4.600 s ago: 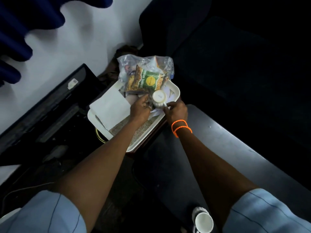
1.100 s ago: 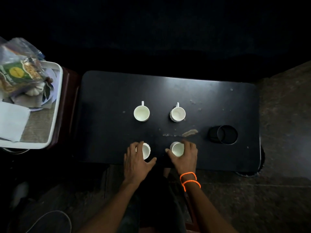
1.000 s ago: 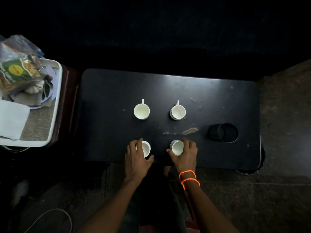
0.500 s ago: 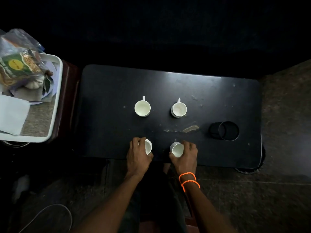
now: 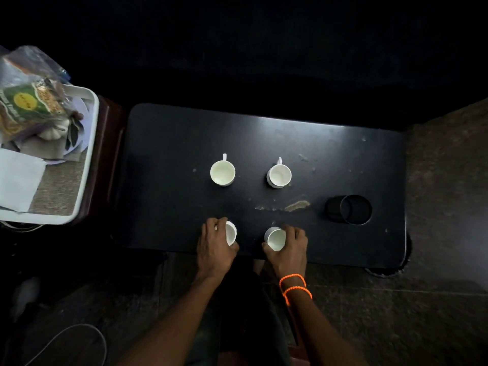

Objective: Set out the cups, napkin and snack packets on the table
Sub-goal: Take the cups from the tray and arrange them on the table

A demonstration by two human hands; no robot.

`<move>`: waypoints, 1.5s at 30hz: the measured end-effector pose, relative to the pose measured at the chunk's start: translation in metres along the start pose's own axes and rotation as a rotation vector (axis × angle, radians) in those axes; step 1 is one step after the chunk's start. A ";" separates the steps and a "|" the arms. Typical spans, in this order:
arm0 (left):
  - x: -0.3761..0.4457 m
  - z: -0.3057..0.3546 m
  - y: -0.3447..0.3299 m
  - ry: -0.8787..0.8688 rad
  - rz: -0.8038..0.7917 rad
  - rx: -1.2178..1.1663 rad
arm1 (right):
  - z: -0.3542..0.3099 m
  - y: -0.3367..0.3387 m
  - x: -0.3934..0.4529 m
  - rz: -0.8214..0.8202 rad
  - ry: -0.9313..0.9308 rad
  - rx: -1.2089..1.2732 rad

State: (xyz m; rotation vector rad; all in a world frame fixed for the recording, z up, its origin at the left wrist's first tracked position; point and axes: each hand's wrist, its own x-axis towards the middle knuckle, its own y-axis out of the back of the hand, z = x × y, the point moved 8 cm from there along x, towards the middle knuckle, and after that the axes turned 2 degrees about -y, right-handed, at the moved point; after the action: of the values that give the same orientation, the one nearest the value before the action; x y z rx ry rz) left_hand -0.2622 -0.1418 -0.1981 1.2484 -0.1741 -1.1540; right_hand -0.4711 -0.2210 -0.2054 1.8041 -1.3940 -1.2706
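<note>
A black ring-shaped holder [image 5: 348, 209] lay on its side on the dark tabletop, open end facing up toward the camera. To the holder's left, just beside it, a pale scuffed patch [image 5: 295, 206] marked the surface. Well to the holder's left, a white tray [image 5: 91, 143] with a woven mat [image 5: 56, 191] rested on a reddish-brown stand [image 5: 105, 154]. Below and far left of the holder, a grey cable [image 5: 79, 336] curved across the floor.

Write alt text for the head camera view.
Seen from above, a person's left hand and right hand each grip a white cup at the near edge of a dark table; two more cups stand farther back. A tray of snack packets and a napkin sits left.
</note>
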 end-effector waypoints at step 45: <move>0.124 0.068 0.054 -0.223 0.033 -0.019 | -0.058 0.025 0.124 0.106 0.004 0.150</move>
State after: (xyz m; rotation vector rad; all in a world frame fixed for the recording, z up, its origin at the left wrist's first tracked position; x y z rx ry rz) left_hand -0.2173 -0.2862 -0.1859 1.0947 -0.3483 -1.2618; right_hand -0.4264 -0.3526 -0.2043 1.8016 -1.5982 -1.1345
